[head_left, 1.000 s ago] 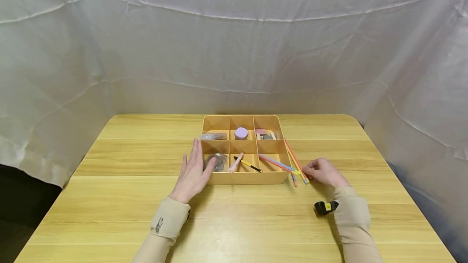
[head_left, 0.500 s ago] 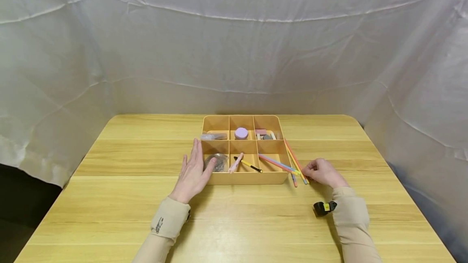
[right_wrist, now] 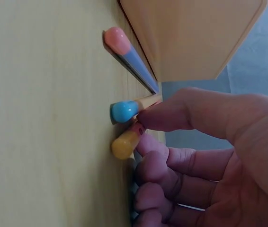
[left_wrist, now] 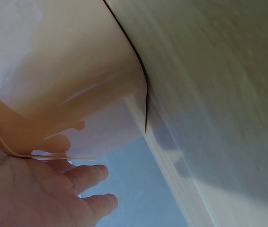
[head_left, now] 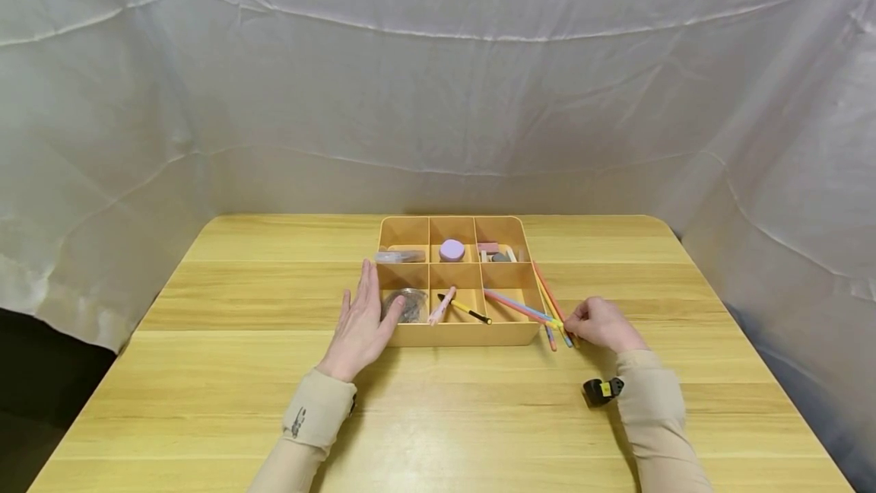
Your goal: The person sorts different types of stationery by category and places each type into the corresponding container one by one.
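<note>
A tan compartment tray (head_left: 452, 335) sits on the table. My left hand (head_left: 360, 329) lies along its left side with straight fingers, the thumb over the front-left compartment. In the left wrist view, the palm touches the tray's rim (left_wrist: 11, 155). Beside the tray's right wall, my right hand (head_left: 602, 323) pinches a red pencil with a yellow end (right_wrist: 126, 143) between thumb and fingers. A blue-ended pencil (right_wrist: 123, 111) lies against the thumb, and a purple pencil with a pink end (right_wrist: 136, 64) lies nearby. Other pencils (head_left: 515, 303) lean across the front-right compartment's edge.
A round clear container (head_left: 409, 305), a pink pen (head_left: 442, 305) and a yellow-black pen (head_left: 467, 310) are in the front compartments. The back ones hold clear-wrapped items (head_left: 400, 256), a purple round lid (head_left: 452, 250) and eraser-like blocks (head_left: 489, 248). Grey cloth (head_left: 438, 97) hangs behind.
My right hand has shifted slightly left toward the tray, and the pencil ends by its fingers have moved a little. My left hand and the tray stay put.
</note>
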A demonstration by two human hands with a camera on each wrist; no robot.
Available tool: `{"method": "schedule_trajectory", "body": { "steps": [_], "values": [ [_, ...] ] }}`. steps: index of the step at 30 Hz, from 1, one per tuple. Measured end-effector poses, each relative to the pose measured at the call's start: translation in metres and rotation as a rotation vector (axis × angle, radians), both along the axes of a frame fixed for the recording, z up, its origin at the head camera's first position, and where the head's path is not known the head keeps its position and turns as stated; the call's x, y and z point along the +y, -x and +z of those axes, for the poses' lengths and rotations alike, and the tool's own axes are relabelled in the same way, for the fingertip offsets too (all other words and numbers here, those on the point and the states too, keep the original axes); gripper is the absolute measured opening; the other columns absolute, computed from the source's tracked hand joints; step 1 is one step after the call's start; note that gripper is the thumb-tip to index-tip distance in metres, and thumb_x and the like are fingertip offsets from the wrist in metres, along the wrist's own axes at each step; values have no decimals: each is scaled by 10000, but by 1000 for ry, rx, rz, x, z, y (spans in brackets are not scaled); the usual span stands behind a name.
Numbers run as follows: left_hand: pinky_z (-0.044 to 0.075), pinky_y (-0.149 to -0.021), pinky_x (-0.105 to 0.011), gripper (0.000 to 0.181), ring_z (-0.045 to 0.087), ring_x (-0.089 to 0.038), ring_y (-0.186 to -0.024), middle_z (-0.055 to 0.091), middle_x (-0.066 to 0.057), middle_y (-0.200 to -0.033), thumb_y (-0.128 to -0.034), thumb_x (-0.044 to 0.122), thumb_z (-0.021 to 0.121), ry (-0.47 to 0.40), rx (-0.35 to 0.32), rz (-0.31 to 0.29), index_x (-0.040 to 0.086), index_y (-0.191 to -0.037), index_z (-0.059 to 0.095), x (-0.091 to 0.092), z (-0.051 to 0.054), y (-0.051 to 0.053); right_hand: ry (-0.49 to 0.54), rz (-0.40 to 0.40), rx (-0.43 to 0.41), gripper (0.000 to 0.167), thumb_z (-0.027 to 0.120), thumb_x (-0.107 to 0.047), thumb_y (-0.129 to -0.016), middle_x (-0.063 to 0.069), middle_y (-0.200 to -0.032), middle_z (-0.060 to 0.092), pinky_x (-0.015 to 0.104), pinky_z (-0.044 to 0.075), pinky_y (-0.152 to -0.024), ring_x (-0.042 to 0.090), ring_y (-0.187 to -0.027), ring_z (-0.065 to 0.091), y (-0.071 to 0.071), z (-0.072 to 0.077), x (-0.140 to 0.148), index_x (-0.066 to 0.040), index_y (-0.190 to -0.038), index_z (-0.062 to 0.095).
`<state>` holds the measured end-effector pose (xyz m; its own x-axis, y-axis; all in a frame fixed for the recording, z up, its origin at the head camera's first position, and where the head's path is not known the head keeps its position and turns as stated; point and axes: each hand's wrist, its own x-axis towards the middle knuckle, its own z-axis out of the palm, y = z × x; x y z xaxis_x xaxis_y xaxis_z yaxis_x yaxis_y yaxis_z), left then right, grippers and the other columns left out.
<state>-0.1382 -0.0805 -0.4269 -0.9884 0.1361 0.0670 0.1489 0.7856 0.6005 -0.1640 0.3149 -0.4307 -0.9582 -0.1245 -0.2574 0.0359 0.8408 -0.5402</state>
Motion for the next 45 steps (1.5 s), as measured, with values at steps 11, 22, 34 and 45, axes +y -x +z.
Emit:
{"method": "schedule_trajectory", "body": {
  "steps": [11, 22, 34, 45],
  "values": [
    [52, -1271, -621, 825, 83, -349, -1576, -94, -164, -1695, -1073, 484, 358, -5, 1, 1, -41, -1590, -14, 1, 1, -1, -45, -38, 6, 169, 705, -188, -876, 55, -766, 656, 260, 387, -587, 157, -678, 503, 0, -1, -3, -29, -821, 711],
    [53, -1272, -618, 824, 84, -343, -1577, -99, -158, -1694, -1074, 477, 364, -1, -3, 5, -38, -1591, -20, 1, 1, -1, -62, -61, 35, 199, 730, -188, -865, 30, -675, 615, 255, 373, -540, 142, -599, 474, -1, -3, -8, -50, -732, 679],
    [54, -1271, -620, 828, 93, -350, -1574, -99, -160, -1694, -1072, 490, 354, -2, 0, 0, -37, -1591, -20, 0, 1, -1, -75, -65, 51, 251, 740, -188, -862, 1, -626, 582, 244, 347, -522, 125, -561, 441, -1, -5, -9, -81, -658, 641],
    [49, -1270, -623, 826, 92, -352, -1572, -101, -165, -1692, -1074, 469, 371, -14, -2, -4, -43, -1588, -24, 0, 1, 0, -68, -71, 48, 216, 735, -187, -862, 21, -642, 624, 250, 360, -536, 134, -578, 467, -2, -4, -9, -65, -696, 672]
  ]
}}
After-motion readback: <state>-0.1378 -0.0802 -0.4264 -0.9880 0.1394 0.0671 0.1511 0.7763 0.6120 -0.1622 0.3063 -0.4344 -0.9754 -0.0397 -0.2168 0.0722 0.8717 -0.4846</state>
